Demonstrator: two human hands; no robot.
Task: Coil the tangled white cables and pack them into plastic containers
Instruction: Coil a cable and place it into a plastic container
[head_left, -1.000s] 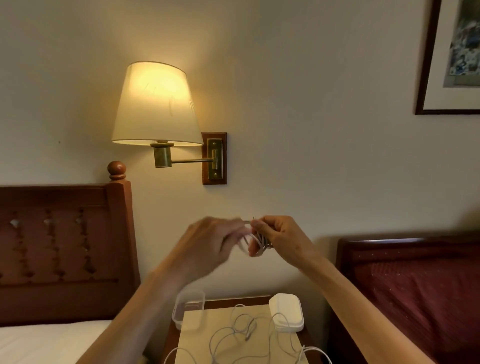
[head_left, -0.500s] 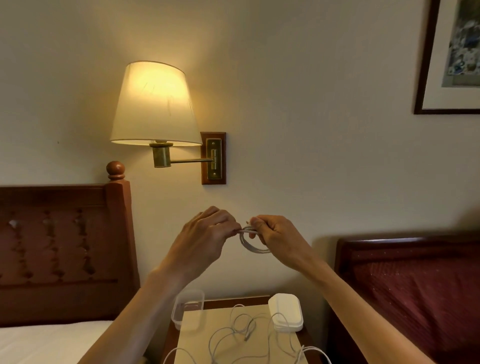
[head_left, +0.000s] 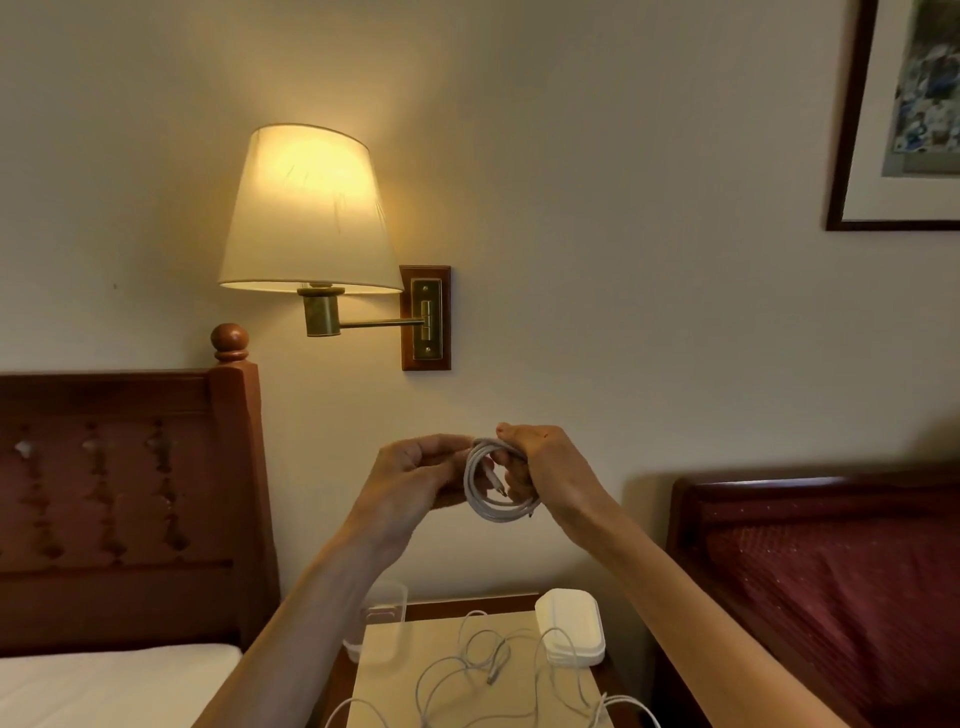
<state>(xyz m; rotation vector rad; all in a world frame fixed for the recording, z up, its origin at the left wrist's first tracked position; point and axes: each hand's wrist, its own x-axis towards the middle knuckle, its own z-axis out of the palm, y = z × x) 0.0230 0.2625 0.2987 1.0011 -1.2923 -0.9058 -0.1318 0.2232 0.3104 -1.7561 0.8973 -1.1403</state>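
Note:
Both hands are raised in front of the wall with a coiled white cable (head_left: 493, 506) between them. My right hand (head_left: 545, 470) grips the coil's top and right side, fingers curled through the loop. My left hand (head_left: 415, 480) pinches the coil's upper left edge. A loose plug end shows inside the ring. Below, tangled white cables (head_left: 483, 670) lie on a pale board (head_left: 395, 691) on the nightstand. An open clear plastic container (head_left: 384, 613) stands at the board's back left, partly behind my left forearm. A closed white-lidded container (head_left: 571, 623) sits at the back right.
A lit wall lamp (head_left: 306, 218) hangs above the hands. A wooden headboard (head_left: 130, 493) and white mattress (head_left: 104, 680) lie left; a dark red bed (head_left: 831, 587) is right. A framed picture (head_left: 904, 114) hangs at upper right.
The coil has dropped lower and turned to face me as a full ring. My left hand moved from pulling the cable's end to pinching the coil's edge. Both hands shifted slightly down.

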